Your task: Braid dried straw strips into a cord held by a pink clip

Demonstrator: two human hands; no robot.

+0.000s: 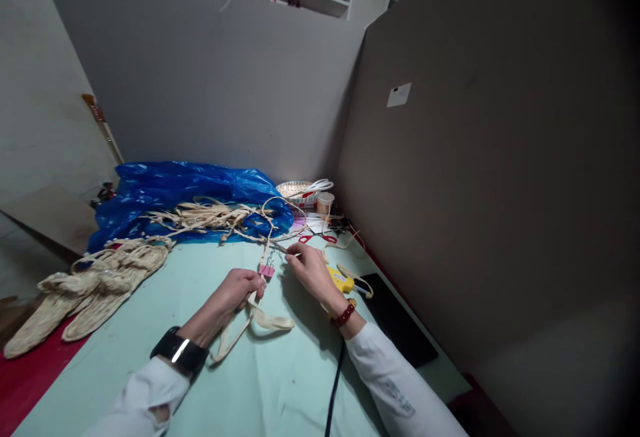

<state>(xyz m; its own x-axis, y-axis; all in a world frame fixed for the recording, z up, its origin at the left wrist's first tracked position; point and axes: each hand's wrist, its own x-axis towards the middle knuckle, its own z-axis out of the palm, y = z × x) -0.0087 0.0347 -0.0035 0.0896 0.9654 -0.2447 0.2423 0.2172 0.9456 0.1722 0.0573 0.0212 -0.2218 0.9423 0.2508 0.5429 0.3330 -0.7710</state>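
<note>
My left hand [239, 290] pinches a pale plant-fibre braid [265, 254] just below a pink binder clip [267, 271]. From under those fingers, a loose flat fibre strip [273, 321] curls over the pale green tablecloth [200, 320]. To the right of the clip is my right hand [314, 273], its thumb and forefinger closed on a thin fibre strand [279, 247] that runs toward the braid. Part of the strand is hidden by the fingers. Beyond the clip, the braid stretches back toward a bundle of fibre strips [205, 215].
The bundle lies on a blue plastic bag [190, 178]. Woven sandals [117, 285] rest at left. Red-handled scissors [318, 239], a yellow glue gun [340, 280] and a black mat [395, 323] are at right. Behind stand a basket [293, 189], a cup [325, 203] and grey partitions [225, 83].
</note>
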